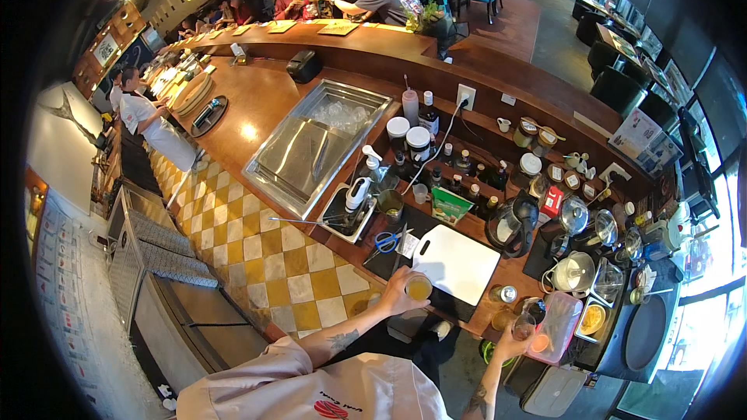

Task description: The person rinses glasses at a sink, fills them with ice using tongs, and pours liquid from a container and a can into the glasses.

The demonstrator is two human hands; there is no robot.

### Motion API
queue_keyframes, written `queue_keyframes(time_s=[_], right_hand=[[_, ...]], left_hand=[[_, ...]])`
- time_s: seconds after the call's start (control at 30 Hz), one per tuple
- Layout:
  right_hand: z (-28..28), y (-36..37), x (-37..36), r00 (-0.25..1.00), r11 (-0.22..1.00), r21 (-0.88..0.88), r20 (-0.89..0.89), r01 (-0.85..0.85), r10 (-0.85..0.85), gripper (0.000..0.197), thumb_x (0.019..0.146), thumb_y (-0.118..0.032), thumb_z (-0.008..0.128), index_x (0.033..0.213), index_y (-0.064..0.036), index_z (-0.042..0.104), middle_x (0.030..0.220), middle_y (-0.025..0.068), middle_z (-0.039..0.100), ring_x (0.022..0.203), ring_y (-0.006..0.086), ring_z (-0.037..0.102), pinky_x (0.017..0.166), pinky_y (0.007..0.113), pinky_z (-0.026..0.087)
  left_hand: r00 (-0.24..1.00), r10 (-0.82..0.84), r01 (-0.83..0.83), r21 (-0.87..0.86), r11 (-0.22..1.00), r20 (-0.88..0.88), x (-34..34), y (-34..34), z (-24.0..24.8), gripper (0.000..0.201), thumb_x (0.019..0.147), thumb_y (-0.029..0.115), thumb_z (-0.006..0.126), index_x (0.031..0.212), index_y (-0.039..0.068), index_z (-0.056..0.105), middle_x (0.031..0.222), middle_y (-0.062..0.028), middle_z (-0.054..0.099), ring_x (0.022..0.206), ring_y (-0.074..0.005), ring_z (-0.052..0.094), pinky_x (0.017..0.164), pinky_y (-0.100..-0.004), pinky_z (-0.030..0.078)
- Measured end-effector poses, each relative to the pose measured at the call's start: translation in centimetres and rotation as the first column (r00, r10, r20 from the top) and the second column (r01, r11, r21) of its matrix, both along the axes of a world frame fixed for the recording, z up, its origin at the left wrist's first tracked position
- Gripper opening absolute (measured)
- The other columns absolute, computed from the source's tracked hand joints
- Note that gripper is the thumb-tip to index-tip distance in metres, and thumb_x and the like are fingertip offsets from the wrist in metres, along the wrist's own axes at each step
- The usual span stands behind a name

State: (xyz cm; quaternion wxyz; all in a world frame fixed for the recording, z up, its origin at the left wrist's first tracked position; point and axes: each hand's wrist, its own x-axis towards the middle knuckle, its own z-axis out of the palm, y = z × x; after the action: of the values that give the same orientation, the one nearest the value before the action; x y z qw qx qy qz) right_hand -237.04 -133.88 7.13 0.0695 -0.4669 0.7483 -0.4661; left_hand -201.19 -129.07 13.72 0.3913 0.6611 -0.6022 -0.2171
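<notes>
My left hand (398,295) is closed round a small clear glass (419,288) of yellow liquid, at the near left edge of the white cutting board (461,266). Farther right, my right hand (506,346) grips another clear glass (524,327); what is inside it I cannot make out. That glass is beside a clear plastic tub with a pink rim (562,320). Close by stand a small can (508,294) and an amber-coloured glass (503,319). Blue-handled scissors (386,243) lie on the dark mat left of the board.
Behind the board are bottles, a green pouch (451,206) and a glass kettle (510,225). A steel ice well (323,144) is set in the counter at left. Pots, a steel tray of yellow food (594,319) and a round black griddle (645,333) fill the right. Co-workers (148,113) stand far left.
</notes>
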Motion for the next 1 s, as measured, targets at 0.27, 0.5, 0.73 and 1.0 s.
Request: queue_keyframes(time_s=[0.27, 0.5, 0.73, 1.0], right_hand=[[-2.9, 5.4, 3.8, 0.973, 0.974, 0.069, -0.107, 0.214, -0.206, 0.086, 0.075, -0.031, 0.097, 0.137, 0.0092, 0.055, 0.137, 0.0288, 0.059, 0.125, 0.045, 0.058, 0.107, 0.054, 0.047], [-1.5, 14.5, 14.4, 0.932, 0.972, 0.218, 0.362, -0.082, -0.002, 0.028, 0.093, -0.012, 0.081, 0.115, 0.0017, 0.07, 0.095, 0.0051, 0.071, 0.078, 0.0128, 0.064, 0.062, 0.027, 0.051], [8.9, 0.6, 23.0, 0.787, 0.813, -0.063, 0.218, -0.578, 0.576, 0.014, 0.1, -0.007, 0.072, 0.108, 0.0044, 0.069, 0.086, 0.0042, 0.068, 0.068, 0.0075, 0.06, 0.06, 0.023, 0.05], [22.3, -10.8, 45.7, 0.401, 0.447, -0.101, 0.304, -0.889, 0.864, 0.016, 0.098, -0.012, 0.074, 0.109, 0.0007, 0.075, 0.091, 0.005, 0.076, 0.074, 0.0095, 0.068, 0.065, 0.027, 0.054]], left_hand=[[0.982, -0.161, 0.156, -0.062, 0.986, -0.102, 6.7, 2.1, 1.5, 0.058, 0.066, 0.032, 0.096, 0.114, 0.014, 0.069, 0.11, -0.0113, 0.062, 0.108, -0.0337, 0.061, 0.095, -0.0445, 0.049], [0.993, -0.101, 0.101, -0.001, 0.995, -0.053, 11.4, 4.7, 9.2, 0.058, 0.062, 0.036, 0.095, 0.109, 0.013, 0.07, 0.108, -0.0125, 0.063, 0.106, -0.0335, 0.061, 0.094, -0.0452, 0.049], [0.991, 0.128, -0.131, -0.159, 0.979, -0.032, 18.6, 7.2, 19.4, 0.054, 0.061, 0.031, 0.096, 0.104, 0.01, 0.072, 0.104, -0.0099, 0.064, 0.098, -0.0288, 0.062, 0.089, -0.0416, 0.05], [0.942, 0.326, -0.335, -0.233, 0.913, -0.078, 32.9, 8.2, 23.9, 0.053, 0.06, 0.023, 0.096, 0.103, 0.003, 0.072, 0.103, -0.0093, 0.066, 0.097, -0.0239, 0.063, 0.09, -0.0368, 0.051]])
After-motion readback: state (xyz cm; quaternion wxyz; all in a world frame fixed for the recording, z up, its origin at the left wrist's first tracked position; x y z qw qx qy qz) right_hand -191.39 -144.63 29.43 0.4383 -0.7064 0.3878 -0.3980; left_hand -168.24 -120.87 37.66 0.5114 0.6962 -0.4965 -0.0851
